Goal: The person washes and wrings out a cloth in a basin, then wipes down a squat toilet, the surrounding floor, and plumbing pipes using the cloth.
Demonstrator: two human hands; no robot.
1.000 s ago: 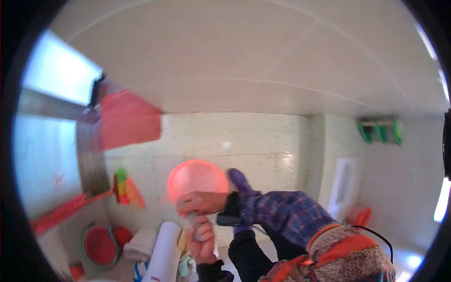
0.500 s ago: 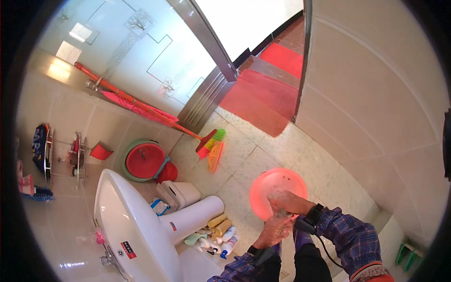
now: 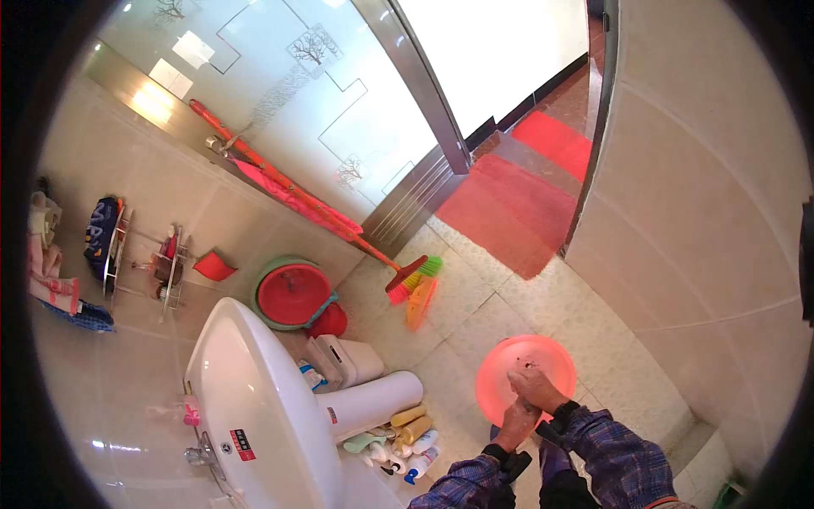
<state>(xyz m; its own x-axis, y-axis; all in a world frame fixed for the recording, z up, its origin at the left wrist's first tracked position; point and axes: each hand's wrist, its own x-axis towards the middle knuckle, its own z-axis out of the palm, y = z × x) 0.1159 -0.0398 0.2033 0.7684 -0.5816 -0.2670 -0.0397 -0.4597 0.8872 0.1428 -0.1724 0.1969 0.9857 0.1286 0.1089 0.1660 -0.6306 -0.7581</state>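
A round pink basin (image 3: 496, 377) sits on the tiled floor, with a few small dark specks near its middle. Over its lower right part my right hand (image 3: 539, 388) is closed, its fingers curled and touching my left hand. My left hand (image 3: 517, 422) is just below, over the basin's lower rim, its fingers bunched against the right one. Whatever may be between the hands is too small or hidden to make out. Both wrists carry dark straps below plaid sleeves.
A white pedestal sink (image 3: 263, 407) stands at the left, with bottles (image 3: 415, 431) beside its foot. A red basin (image 3: 293, 294), a bin (image 3: 352, 360) and a broom (image 3: 407, 276) are farther back. Red mats (image 3: 513, 212) lie at the doorway.
The view has swung toward the sink and door, then shifted slightly. My hands remain together at the basin; the right hand's fingers have moved a little over it.
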